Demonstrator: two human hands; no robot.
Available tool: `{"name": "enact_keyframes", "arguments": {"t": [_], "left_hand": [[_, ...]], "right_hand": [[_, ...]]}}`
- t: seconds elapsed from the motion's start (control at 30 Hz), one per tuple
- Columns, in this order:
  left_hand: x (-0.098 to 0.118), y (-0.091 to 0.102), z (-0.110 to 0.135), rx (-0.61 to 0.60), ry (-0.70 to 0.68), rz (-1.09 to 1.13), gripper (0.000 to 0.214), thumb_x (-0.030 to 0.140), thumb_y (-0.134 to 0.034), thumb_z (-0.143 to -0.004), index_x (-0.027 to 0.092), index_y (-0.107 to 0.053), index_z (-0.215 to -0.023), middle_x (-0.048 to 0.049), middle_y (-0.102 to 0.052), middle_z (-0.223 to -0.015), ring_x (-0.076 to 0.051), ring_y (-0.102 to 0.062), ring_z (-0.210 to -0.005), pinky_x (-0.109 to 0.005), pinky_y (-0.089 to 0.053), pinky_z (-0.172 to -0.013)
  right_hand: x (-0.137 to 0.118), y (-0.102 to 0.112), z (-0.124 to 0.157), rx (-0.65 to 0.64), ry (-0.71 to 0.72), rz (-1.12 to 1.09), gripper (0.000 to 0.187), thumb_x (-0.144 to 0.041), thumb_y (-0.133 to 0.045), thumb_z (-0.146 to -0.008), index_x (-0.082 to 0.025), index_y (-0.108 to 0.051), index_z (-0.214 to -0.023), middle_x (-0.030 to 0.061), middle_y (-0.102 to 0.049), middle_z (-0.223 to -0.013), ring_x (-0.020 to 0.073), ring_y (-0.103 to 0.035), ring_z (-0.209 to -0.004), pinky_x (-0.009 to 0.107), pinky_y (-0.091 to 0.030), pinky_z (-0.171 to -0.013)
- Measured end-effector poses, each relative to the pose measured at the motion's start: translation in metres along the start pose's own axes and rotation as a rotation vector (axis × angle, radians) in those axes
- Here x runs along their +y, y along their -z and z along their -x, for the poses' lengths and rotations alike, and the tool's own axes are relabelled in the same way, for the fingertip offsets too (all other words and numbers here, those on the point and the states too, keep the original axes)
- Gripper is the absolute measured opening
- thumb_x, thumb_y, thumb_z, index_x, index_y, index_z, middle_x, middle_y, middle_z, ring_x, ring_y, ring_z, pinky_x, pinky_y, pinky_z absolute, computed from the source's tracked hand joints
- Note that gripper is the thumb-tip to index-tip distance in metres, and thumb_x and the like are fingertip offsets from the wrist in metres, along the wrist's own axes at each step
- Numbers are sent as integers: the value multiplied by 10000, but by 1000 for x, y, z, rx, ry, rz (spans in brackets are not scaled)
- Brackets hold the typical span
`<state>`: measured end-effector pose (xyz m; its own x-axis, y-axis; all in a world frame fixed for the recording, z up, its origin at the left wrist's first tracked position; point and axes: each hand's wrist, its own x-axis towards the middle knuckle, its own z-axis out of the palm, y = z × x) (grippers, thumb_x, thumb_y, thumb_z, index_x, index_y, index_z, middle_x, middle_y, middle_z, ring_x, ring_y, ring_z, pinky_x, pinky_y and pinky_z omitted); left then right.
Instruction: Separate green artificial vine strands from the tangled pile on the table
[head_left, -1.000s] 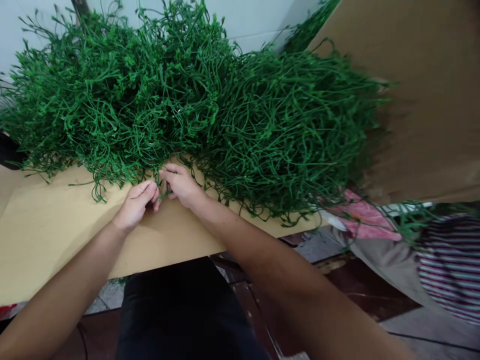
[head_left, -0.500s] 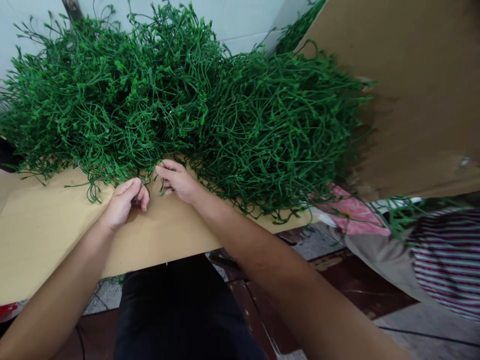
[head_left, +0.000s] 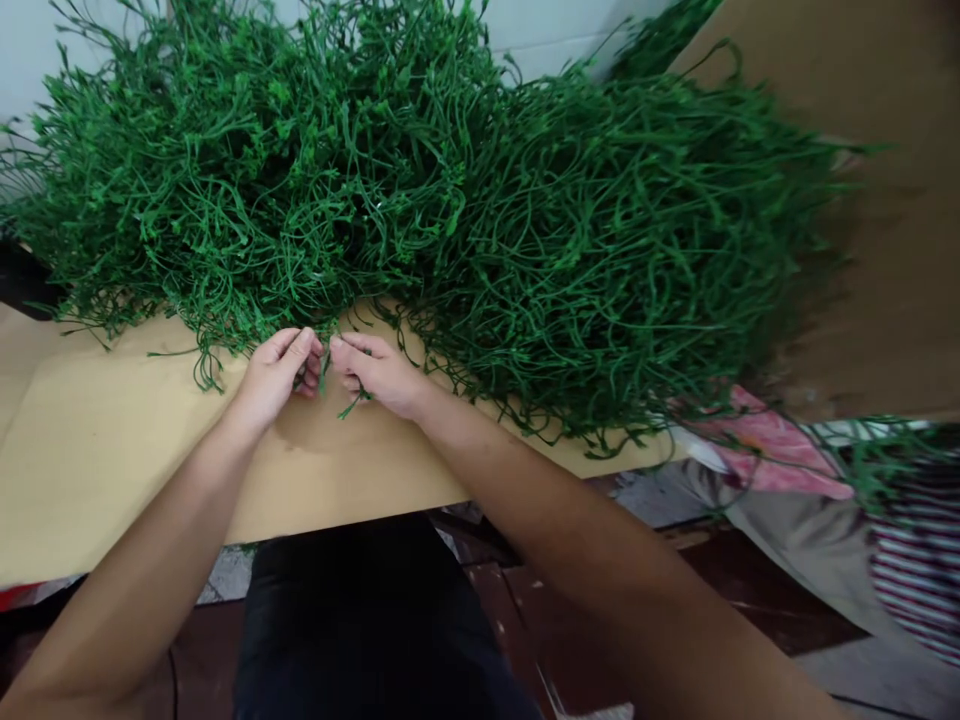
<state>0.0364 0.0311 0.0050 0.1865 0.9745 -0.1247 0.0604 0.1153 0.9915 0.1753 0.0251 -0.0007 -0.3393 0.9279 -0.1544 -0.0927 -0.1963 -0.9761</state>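
Both hands meet just in front of a big heap of green artificial plant stems (head_left: 300, 180), over the tan board. My left hand (head_left: 286, 368) is closed, thumb and fingers pinching a thin green stem. Close beside it, my right hand (head_left: 375, 372) is closed in a pinch on a green stem too; a sprig (head_left: 352, 404) pokes out below its fingers. Whether the two hands hold one stem or two, I cannot tell. A second pile of smoother stems (head_left: 622, 240) lies to the right.
A tan cardboard sheet (head_left: 150, 450) covers the work surface. At the right stands a large cardboard panel (head_left: 900, 250). Below it lies a pink cloth (head_left: 795, 455), beside a seated person in a striped garment (head_left: 919, 570). A white wall (head_left: 555, 40) is behind.
My hands have come closer together, the left moving right and up toward the right hand. The view has shifted, so the heaps sit larger and farther right.
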Motion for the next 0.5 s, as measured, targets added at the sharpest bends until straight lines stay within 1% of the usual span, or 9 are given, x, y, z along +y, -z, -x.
{"name": "enact_keyframes", "arguments": {"t": [0.1, 0.2, 0.27, 0.37, 0.43, 0.5], "left_hand": [[-2, -1, -2, 44, -11, 19, 313, 428, -542, -816, 163, -501, -655, 53, -438, -476, -58, -428, -385, -170, -380, -375], [-3, 0, -3, 63, -39, 54, 356, 460, -522, -822, 166, -482, -626, 67, -365, -460, -47, -376, -369, -167, -371, -371], [-2, 0, -2, 31, -36, 58, 378, 491, -529, -806, 169, -477, -617, 77, -320, -449, -46, -347, -357, -170, -357, -360], [1, -1, 0, -1, -23, 40, 369, 492, -597, -753, 174, -465, -619, 87, -300, -440, -41, -313, -347, -164, -304, -335], [1, -2, 0, 27, -10, 48, 353, 450, -644, -725, 176, -447, -620, 89, -317, -445, -33, -295, -352, -154, -259, -327], [1, -2, -1, 74, 6, 78, 320, 396, -655, -726, 177, -439, -633, 91, -320, -458, -25, -269, -356, -148, -209, -326]], "right_hand": [[2, -5, 2, -26, 114, 69, 283, -216, -398, -908, -164, -422, -631, -87, -257, -463, 32, -226, -405, 148, -270, -401], [3, -8, 4, -13, 207, 113, 266, -210, -433, -893, -164, -433, -631, -83, -276, -468, 35, -246, -428, 157, -264, -431], [3, -9, 4, 23, 214, 153, 275, -194, -431, -888, -163, -421, -614, -70, -322, -496, 38, -288, -460, 162, -267, -454], [3, -9, 4, 62, 196, 229, 279, -152, -385, -887, -161, -418, -610, -49, -372, -549, 48, -332, -512, 171, -275, -491], [5, -8, 4, 55, 208, 282, 262, -148, -366, -887, -163, -427, -633, -43, -380, -568, 60, -343, -536, 182, -281, -517], [8, -8, 4, 28, 256, 351, 244, -158, -373, -884, -167, -417, -644, -41, -369, -576, 70, -340, -556, 194, -288, -549]]}}
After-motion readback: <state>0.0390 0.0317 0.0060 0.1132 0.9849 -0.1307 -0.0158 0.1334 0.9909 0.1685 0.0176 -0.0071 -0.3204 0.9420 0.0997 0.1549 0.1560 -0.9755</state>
